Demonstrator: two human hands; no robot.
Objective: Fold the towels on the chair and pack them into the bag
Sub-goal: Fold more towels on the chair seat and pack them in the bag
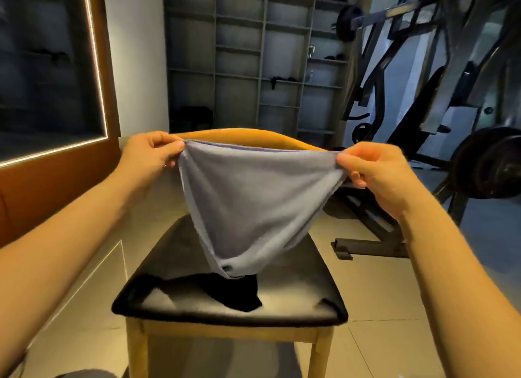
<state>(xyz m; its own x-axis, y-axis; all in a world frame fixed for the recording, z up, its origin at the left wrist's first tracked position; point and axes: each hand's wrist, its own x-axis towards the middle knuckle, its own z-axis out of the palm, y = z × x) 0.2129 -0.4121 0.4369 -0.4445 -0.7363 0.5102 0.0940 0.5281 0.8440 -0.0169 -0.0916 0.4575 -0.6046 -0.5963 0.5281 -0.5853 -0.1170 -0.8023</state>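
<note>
Outstretched left hand (pixel 149 155), right hand (pixel 376 176) pinch towel (pixel 253 202) corners.

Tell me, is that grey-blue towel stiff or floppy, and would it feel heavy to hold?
Probably floppy: the towel sags into a deep pouch between the left hand and right hand, which pinch only its top corners. Likely light, since fingertip pinches carry it. It would probably crumple rather than slide if pushed.
</note>
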